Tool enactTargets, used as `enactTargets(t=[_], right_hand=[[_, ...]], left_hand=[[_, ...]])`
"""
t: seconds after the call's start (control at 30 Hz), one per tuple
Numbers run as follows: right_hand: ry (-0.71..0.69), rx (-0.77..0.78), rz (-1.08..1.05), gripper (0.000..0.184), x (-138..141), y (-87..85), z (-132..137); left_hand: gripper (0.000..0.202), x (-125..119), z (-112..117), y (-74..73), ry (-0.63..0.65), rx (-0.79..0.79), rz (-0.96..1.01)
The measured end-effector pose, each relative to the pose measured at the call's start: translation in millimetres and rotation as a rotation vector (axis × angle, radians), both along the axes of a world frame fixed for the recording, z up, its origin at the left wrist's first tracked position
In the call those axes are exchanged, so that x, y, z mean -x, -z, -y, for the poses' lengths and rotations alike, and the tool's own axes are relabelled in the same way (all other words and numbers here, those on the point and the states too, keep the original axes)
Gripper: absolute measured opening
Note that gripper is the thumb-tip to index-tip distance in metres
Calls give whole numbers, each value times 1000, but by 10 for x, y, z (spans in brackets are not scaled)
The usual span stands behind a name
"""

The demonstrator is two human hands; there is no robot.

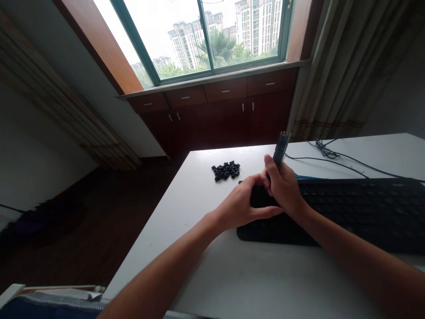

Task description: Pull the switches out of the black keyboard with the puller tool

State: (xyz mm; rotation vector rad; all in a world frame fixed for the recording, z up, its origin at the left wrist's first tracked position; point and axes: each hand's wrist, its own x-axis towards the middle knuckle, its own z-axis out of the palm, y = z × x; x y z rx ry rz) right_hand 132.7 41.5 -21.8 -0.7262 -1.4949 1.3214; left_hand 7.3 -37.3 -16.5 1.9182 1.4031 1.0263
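A slim dark bar [281, 150] stands upright, clamped in the fingers of the right hand [283, 188], over the left end of a black keyboard [361, 212]. The left hand [237, 206] curls around a dark object [260, 197]. Beyond them, a heap of small black parts [226, 170] sits on the white tabletop [166, 248].

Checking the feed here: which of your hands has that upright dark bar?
Your right hand grips the upright dark bar; the left hand sits lower, curled around a black object.
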Motion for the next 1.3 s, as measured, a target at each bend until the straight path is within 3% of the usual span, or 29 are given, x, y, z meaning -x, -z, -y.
enactTargets(t=[0.13, 0.37, 0.7, 0.97, 1.3], right_hand=[[-10, 33, -25, 51, -10, -39, 4], [33, 42, -5, 49, -32, -15, -19], [-41, 94, 112, 49, -79, 19, -82], [-199, 41, 141, 47, -109, 22, -112], [-210, -8, 177, 48, -103, 17, -102]], left_hand=[[59, 98, -28, 17, 25, -57, -74], [33, 238, -44, -3, 12, -124, -249], [33, 259, -49, 12, 21, -173, -228], [27, 254, -46, 23, 3, -168, -211], [26, 249, -39, 60, -7, -162, -227]])
